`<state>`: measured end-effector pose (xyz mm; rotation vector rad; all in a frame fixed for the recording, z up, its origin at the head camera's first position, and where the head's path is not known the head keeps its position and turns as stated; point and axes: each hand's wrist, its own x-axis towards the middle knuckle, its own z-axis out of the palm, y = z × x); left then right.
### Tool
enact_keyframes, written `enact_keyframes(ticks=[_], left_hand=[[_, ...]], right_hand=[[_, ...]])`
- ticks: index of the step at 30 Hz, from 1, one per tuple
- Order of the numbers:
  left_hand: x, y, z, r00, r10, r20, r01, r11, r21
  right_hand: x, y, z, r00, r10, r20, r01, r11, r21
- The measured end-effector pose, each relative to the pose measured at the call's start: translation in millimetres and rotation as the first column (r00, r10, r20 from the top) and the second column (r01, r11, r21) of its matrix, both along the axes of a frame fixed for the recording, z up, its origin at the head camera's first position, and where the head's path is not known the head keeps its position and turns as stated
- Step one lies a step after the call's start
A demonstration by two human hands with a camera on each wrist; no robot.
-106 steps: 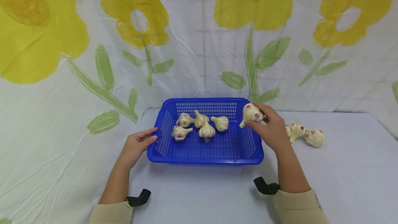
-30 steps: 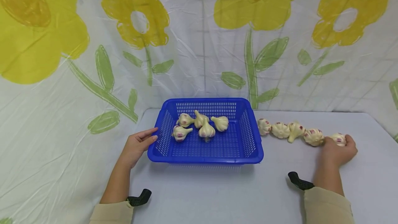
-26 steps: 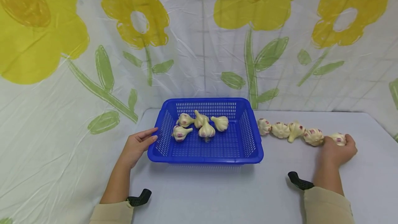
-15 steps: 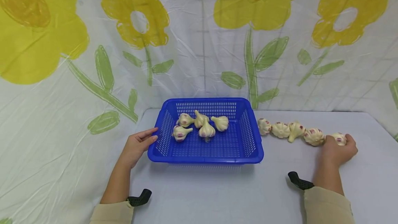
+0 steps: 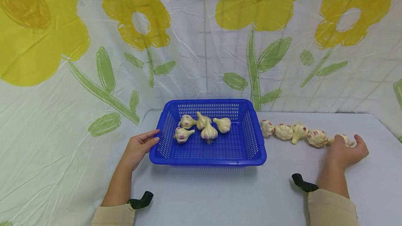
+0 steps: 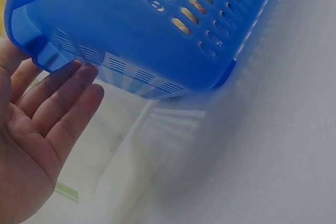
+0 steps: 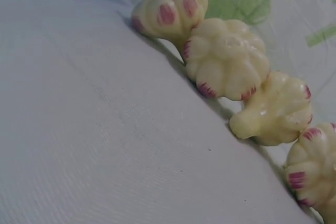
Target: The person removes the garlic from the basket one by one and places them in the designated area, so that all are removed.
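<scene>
My left hand (image 5: 139, 148) touches the left rim of the blue plastic basket (image 5: 205, 162). In the left wrist view its fingers (image 6: 68, 129) extend fairly straight under the rim. Several garlic bulbs lie grouped in the basket's rear and left part, one round bulb (image 5: 223, 125) rightmost. At the far right, my right hand (image 5: 345, 153) is spread around a garlic bulb (image 5: 344, 138) on the table, with a gap by the fingertip; the hand partly hides this bulb. It ends a row of bulbs, beside another garlic bulb (image 5: 317, 138). The right wrist view shows bulbs but not the hand.
The row of garlic begins with a bulb (image 5: 267, 128) close to the basket's right side. A white cloth (image 5: 220, 198) covers the table. Behind stands a white curtain (image 5: 188, 72) with yellow flowers. Black wrist mounts (image 5: 141, 200) stick out from both sleeves.
Earlier, my right hand held a garlic bulb over the basket's right rim; then it was at the row's right end, gripping it. Now its fingers have spread off the bulb. The left hand stays.
</scene>
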<state>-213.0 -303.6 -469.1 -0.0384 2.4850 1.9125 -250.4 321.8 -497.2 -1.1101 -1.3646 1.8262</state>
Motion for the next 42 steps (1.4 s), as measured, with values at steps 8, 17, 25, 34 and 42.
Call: enact_keyframes(ticks=[8,17,25,34,42], left_hand=[[1.2,-0.4,0.0,1.000,-0.012,-0.006,0.012,1.000,-0.001],[1.5,0.4,2.0,1.000,-0.014,-0.006,0.014,1.000,-0.005],[1.7,-0.2,1.7,1.000,-0.014,-0.005,0.014,1.000,0.001],[0.7,-1.0,-0.3,1.000,-0.019,-0.009,0.018,1.000,-0.004],[1.0,-0.2,0.8,1.000,-0.017,-0.004,0.017,1.000,-0.004]], right_hand=[[2.0,-14,22.0,0.997,-0.050,-0.066,0.060,0.987,0.149],[-2.9,-33,42.2,0.991,0.001,-0.133,0.048,0.928,0.369],[-5.4,-74,54.7,0.979,0.172,-0.113,-0.079,0.822,0.564],[-1.3,-132,62.4,0.873,0.479,-0.085,-0.235,0.568,0.789],[4.8,-173,59.0,0.729,0.683,0.046,-0.327,0.287,0.900]])
